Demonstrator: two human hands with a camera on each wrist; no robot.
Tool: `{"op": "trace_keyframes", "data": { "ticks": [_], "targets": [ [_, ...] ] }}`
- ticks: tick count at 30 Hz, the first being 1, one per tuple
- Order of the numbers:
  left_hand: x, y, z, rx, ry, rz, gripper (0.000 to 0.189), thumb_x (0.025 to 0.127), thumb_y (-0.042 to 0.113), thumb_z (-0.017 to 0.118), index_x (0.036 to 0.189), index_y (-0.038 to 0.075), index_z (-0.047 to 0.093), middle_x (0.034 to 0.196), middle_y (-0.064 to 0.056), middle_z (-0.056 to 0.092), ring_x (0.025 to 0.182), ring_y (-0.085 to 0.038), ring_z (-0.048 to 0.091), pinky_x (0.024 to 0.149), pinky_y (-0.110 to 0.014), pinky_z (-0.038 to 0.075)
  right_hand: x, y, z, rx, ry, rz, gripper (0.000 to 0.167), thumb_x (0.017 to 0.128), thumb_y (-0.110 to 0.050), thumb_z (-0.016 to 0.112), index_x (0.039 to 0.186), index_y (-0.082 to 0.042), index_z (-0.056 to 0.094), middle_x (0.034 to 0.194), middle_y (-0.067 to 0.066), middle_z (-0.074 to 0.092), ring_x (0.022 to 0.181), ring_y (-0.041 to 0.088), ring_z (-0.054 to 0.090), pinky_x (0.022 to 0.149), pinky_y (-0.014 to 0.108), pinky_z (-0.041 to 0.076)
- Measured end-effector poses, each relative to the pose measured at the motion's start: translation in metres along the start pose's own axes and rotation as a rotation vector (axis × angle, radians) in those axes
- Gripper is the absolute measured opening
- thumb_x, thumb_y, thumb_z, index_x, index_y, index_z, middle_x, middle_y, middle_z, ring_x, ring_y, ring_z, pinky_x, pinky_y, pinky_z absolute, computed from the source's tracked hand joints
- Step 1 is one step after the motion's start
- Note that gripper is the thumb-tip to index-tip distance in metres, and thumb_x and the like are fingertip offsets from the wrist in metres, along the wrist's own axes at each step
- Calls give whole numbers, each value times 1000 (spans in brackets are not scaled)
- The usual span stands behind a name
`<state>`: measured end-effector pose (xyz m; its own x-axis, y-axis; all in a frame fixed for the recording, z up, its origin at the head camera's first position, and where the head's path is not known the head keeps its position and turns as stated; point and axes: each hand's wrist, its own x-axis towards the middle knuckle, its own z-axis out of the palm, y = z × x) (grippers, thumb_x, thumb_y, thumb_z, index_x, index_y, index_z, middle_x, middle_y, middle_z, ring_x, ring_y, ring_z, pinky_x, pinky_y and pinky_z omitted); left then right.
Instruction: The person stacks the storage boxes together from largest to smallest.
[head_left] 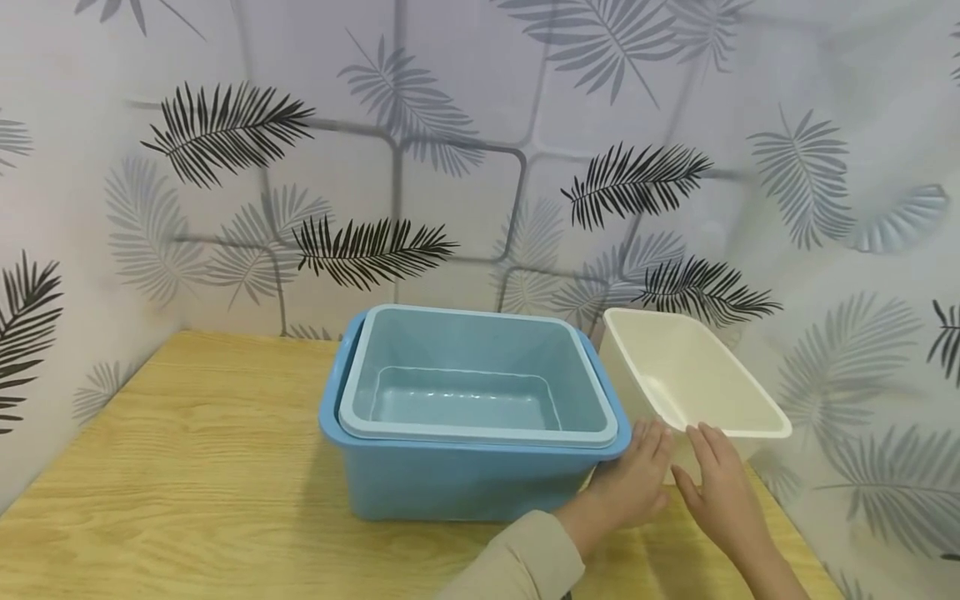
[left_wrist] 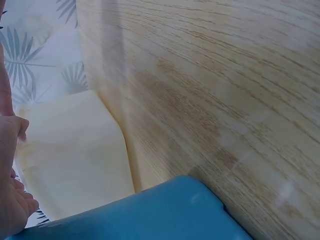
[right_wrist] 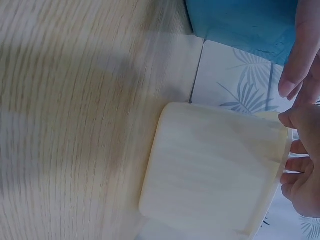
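Note:
A cream bin [head_left: 693, 367] stands at the right of the table, its long side angled away. The fingertips of my right hand [head_left: 727, 492] touch its near rim, with the thumb spread apart from the fingers. My left hand [head_left: 633, 479] is at the bin's near left corner, beside the right end of a blue tub [head_left: 450, 479]; its fingers lie close together. Nested inside that tub is a lighter blue bin [head_left: 480, 437]. In the right wrist view my right hand [right_wrist: 305, 165] lies along the cream bin's [right_wrist: 215, 165] rim. Some finger contact is hidden.
Beneath the containers is a wood-grain table [head_left: 172, 467], whose right edge runs close to the cream bin. A pale wall covering [head_left: 465, 200] with leaf prints rises behind and at both sides. The blue tub fills the middle of the table.

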<state>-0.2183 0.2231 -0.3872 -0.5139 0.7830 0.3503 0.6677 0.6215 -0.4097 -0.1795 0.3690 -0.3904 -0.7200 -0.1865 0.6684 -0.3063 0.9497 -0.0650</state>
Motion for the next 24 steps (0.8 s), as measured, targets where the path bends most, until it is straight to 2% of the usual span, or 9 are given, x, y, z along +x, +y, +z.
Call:
{"op": "trace_keyframes", "data": {
  "ticks": [3, 6, 13, 19, 24],
  "targets": [
    [-1, 0, 1, -91, 22, -31, 69, 89, 48, 50, 140, 6, 33, 145, -7, 37, 138, -20, 32, 115, -28, 23, -1, -3, -2, -1, 26, -22, 58, 64, 4, 72, 116, 18, 48, 115, 36, 49, 107, 53, 45, 88, 63, 39],
    [-2, -1, 2, -135, 32, -44, 69, 88, 48, 52, 140, 6, 34, 146, -9, 37, 137, -21, 33, 114, -28, 24, -1, -6, -4, -5, 46, -40, 56, 63, 4, 72, 112, 18, 50, 112, 35, 51, 105, 50, 46, 86, 62, 40],
    [-3, -2, 2, -92, 42, -52, 69, 89, 51, 50, 140, 7, 37, 146, -8, 38, 136, -21, 36, 114, -28, 25, -1, -12, -6, -25, 75, -31, 50, 63, 2, 72, 106, 17, 52, 104, 32, 54, 99, 46, 50, 84, 57, 43],
    [-5, -2, -2, -131, 5, -71, 69, 88, 50, 52, 140, 8, 37, 147, -7, 36, 135, -20, 37, 113, -26, 26, -1, -16, -9, -35, 84, -4, 44, 65, 3, 71, 103, 15, 54, 101, 32, 56, 95, 45, 52, 82, 56, 45],
    [-5, 1, -7, -85, -12, -70, 66, 89, 53, 50, 140, 12, 38, 146, -3, 37, 134, -17, 37, 112, -23, 26, 0, -19, -9, -30, 83, 4, 42, 65, 9, 66, 105, 16, 55, 104, 32, 56, 98, 46, 52, 82, 57, 45]
  ]
}}
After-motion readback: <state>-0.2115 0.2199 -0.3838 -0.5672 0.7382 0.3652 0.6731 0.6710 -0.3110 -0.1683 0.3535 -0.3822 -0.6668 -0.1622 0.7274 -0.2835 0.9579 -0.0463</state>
